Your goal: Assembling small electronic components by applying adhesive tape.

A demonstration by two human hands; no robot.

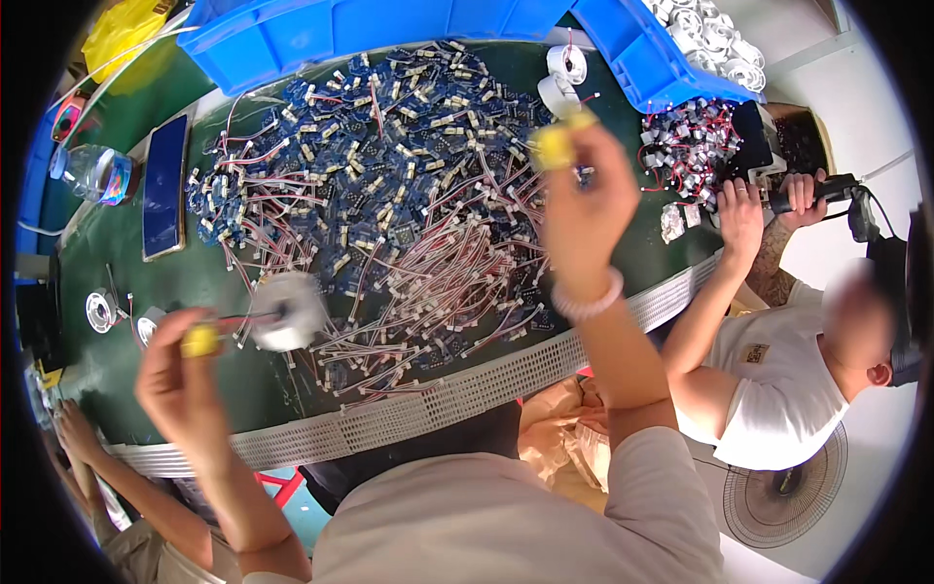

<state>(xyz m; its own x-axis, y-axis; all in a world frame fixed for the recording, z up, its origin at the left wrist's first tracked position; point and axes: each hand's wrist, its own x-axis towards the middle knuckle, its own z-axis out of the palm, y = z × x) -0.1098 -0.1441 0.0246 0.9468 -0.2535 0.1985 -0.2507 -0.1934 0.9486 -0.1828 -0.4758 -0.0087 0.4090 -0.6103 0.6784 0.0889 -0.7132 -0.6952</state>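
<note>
Head view: person's left hand [180, 375] is raised over the near left part of the green counter [204, 282], fingers pinched together on a small yellow piece [200, 341]; a red wire [233, 318] runs from it toward a white tape roll [289, 311], motion-blurred, just right of the hand. Whether the roll is held or lying on the counter cannot be told. Right hand [584, 209] is up over the right part of the counter, fingers closed on another yellow piece [555, 146]; a pale bead bracelet [587, 302] sits on that wrist.

Big heap of small blue boards with red-white wires [389, 185] covers the counter's middle, between and behind both hands. Blue bins [341, 34] stand at the far edge, two white rolls [564, 78] just beside them. Dark phone [164, 185] lies at left, plastic bottle [89, 173] beyond it. Perforated metal strip [438, 399] edges the near side.

Co-worker in white shirt [778, 380] sits at right, both hands at a smaller pile of parts [681, 146]. Another person's arm [88, 457] shows at lower left. Fan [788, 496] on the floor at lower right.
</note>
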